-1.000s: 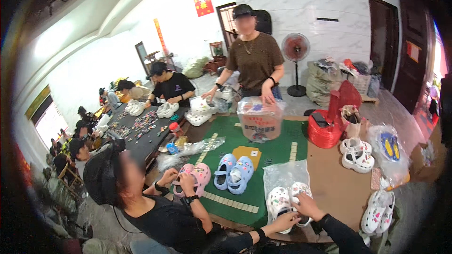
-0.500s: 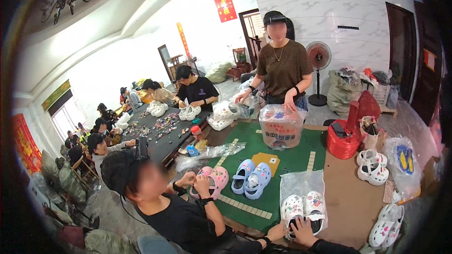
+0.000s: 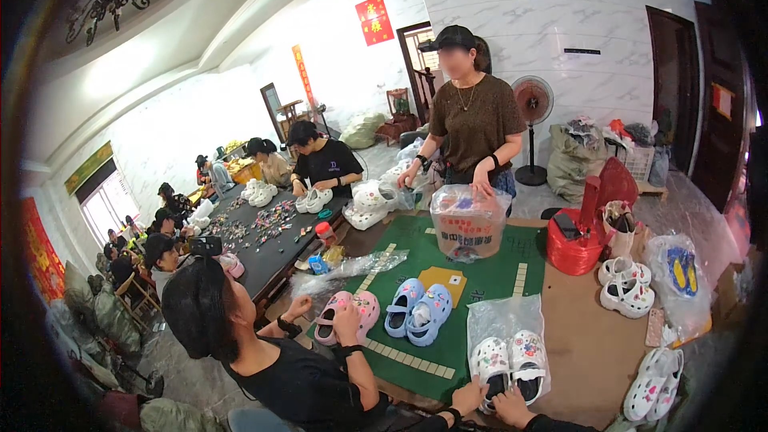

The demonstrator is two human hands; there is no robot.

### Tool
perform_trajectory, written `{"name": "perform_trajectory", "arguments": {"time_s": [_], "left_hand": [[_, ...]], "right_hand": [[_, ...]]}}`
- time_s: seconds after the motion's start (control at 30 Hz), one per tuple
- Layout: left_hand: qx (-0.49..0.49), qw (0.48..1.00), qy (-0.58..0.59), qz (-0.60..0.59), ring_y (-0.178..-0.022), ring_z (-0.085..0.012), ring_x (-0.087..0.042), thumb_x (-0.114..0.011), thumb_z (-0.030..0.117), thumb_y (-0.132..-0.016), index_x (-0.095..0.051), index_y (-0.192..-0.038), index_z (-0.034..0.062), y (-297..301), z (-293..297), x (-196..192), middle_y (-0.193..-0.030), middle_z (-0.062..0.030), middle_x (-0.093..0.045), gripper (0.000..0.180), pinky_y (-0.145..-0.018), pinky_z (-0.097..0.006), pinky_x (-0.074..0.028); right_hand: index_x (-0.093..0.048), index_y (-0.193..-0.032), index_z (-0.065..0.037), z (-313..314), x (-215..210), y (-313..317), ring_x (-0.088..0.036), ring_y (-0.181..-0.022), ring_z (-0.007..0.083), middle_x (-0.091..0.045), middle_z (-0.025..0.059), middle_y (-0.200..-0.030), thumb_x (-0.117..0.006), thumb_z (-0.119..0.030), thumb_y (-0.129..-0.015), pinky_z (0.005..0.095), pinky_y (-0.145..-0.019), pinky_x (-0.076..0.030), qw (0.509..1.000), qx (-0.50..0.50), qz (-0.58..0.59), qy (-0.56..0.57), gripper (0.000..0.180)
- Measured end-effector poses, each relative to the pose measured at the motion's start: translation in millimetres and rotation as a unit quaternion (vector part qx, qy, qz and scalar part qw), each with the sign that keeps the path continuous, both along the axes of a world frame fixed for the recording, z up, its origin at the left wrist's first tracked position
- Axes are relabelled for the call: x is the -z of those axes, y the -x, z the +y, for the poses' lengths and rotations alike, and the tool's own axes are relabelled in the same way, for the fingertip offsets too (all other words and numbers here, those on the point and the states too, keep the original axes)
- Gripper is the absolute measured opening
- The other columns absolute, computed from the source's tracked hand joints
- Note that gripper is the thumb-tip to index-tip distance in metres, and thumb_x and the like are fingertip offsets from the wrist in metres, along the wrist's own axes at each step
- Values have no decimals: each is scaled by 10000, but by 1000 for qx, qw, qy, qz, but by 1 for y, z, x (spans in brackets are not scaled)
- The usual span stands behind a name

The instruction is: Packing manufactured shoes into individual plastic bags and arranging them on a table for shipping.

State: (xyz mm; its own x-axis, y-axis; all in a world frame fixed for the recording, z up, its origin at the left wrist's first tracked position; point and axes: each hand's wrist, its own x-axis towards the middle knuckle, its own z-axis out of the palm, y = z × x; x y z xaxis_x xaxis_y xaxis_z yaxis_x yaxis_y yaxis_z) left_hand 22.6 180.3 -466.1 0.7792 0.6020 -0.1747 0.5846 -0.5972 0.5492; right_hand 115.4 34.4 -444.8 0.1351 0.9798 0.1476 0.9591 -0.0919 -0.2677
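A pair of white clogs (image 3: 526, 362) with colourful charms lies at the table's near edge, toes pointing away, partly inside a clear plastic bag (image 3: 504, 318). At the left clog's heel, my left hand (image 3: 470, 395) has its fingers curled in a pinch at the bag's near edge. Just to its right, my right hand (image 3: 513, 409) is closed at the same edge, behind the heels. The film between the fingers is hard to see.
A co-worker on the left handles pink clogs (image 3: 366, 314); blue clogs (image 3: 433, 316) sit beside them on the green mat (image 3: 416, 232). Across the table, another person touches a clear bag-lined tub (image 3: 468, 228). A red bucket (image 3: 573, 250) and more white clogs (image 3: 626, 288) stand right.
My right hand has drawn back from on top of the clogs to their heels, its fingers now closed. The co-worker across the table has turned the head leftward.
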Motion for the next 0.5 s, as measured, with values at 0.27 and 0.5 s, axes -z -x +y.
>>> {"name": "perform_trajectory", "arguments": {"time_s": [0.27, 0.5], "left_hand": [[26, 995, -97, -13, -594, -321, -586, -491, 327, -798, -497, -813, 79, -10, -5, -2, -677, -119, -580, 248, -508, -437, -459], [89, 972, -209, -56, -628, -271, -566, -466, 223, -827, -493, -828, 74, 2, 2, 3, -652, -76, -556, 152, -545, -386, -403]], "right_hand": [[-557, -817, -58, 2, 10, -1, -494, -868, 289, -531, 111, -780, -437, -120, -768, 524, -961, -241, 999, -1, -27, 23, 144], [-537, -849, -92, -6, -7, -6, -521, -797, 218, -521, 53, -776, -607, -205, -602, 482, -865, -312, 994, -50, -96, -10, 281]]}}
